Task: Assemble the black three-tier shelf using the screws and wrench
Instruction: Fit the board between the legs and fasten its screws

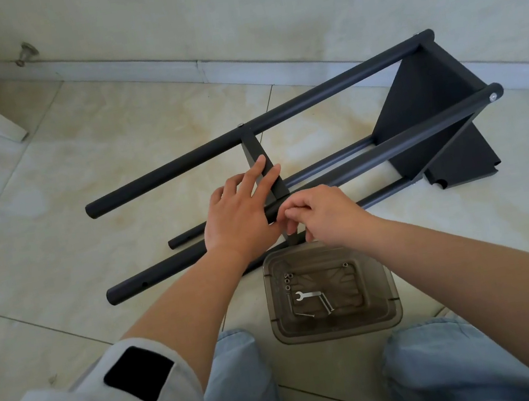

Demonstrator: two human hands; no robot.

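Lying sideways on the floor (46, 186): shelf (429, 111). Pressing its middle tier (258, 161) with straight left hand (240, 211) fingers; pinching something small (hidden) with curled right hand (321, 215) fingers. Wrench (307, 294) in near tray (337, 327).

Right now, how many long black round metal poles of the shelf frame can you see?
4: far pole near the wall; upper near pole under both hands; thinner-looking one behind it; lowest pole on the floor. No others visible.
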